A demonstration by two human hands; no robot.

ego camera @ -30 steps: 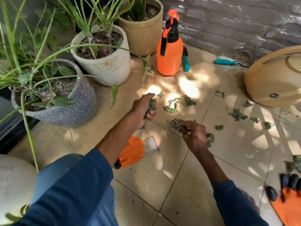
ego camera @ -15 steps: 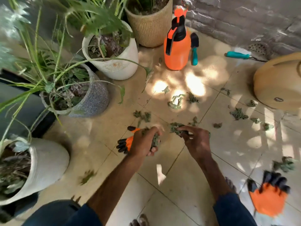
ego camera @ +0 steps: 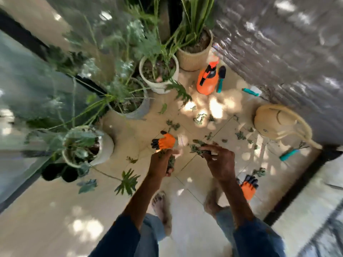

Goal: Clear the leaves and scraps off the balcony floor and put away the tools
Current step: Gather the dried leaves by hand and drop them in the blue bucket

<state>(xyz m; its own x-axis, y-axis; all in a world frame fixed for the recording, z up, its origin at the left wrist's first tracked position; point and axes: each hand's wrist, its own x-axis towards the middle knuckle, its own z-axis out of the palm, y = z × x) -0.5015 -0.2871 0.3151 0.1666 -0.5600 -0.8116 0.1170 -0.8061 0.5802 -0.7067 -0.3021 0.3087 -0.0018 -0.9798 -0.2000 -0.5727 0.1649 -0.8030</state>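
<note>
My left hand point(ego camera: 161, 164) grips a bunch of dry green leaves point(ego camera: 171, 162) above the tiled floor. My right hand point(ego camera: 219, 160) pinches another clump of leaves point(ego camera: 196, 147) at its fingertips. More leaf scraps point(ego camera: 199, 118) lie scattered on the tiles ahead and to the right. One orange glove point(ego camera: 165, 141) lies just beyond my left hand, a second orange glove point(ego camera: 247, 188) by my right forearm. An orange spray bottle point(ego camera: 207, 79) stands near the wall with a teal-handled tool point(ego camera: 220, 80) beside it. Two more teal-handled tools point(ego camera: 250, 92) point(ego camera: 289, 154) lie on the floor.
Several potted plants point(ego camera: 159, 75) line the left side, with a glass door behind them. A beige watering can point(ego camera: 278, 125) sits at the right by the grey wall. Larger green leaves point(ego camera: 127, 181) lie on the tiles at the left. My bare feet point(ego camera: 161, 206) are below my hands.
The view has risen and pulled back, showing my feet and more of the floor. Both hands have kept their leaves and come up off the tiles.
</note>
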